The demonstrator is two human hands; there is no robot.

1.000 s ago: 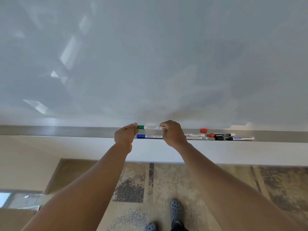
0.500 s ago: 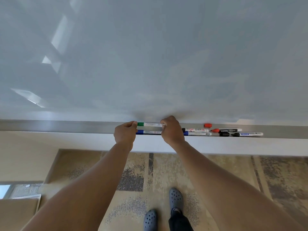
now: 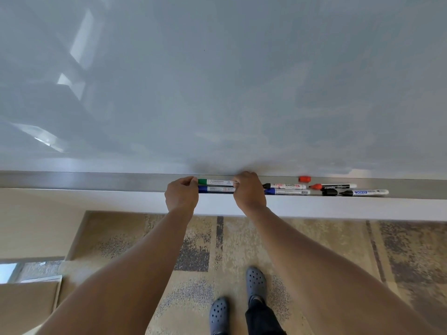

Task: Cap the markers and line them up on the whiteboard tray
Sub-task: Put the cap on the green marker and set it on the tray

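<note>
Nearest the camera, both forearms reach out over patterned carpet (image 3: pixel 193 257) and a pair of grey clogs (image 3: pixel 256 284) toward the whiteboard tray (image 3: pixel 96 181), the metal ledge under the whiteboard (image 3: pixel 217 81). The left hand (image 3: pixel 181 195) pinches the green-capped end of the green marker (image 3: pixel 216 182) between thumb and fingertips, while the right hand (image 3: pixel 249 189) curls its fingers round the other end of the same barrel, so the marker is held at both ends, level and along the tray. Whether it rests on the ledge or hangs just above I cannot tell. Just in front of it, nearer the tray's lip, lies a blue marker (image 3: pixel 215 189), parallel and close.

Further right on the tray sit another blue marker (image 3: pixel 287 191), a black-capped marker (image 3: pixel 285 186) behind it, an uncapped marker with a red tip (image 3: pixel 332 186), an uncapped black-tipped one (image 3: pixel 362 192) with a loose black cap (image 3: pixel 329 192) at its nose, and a loose red cap (image 3: pixel 304 178) against the board.

The step in hand looks like seating the green marker's cap or setting it into line beside the blue one. Next comes, most likely, the red pair: picking up the small red cap calls for a fine pinch, then a straight push onto the tip
</note>
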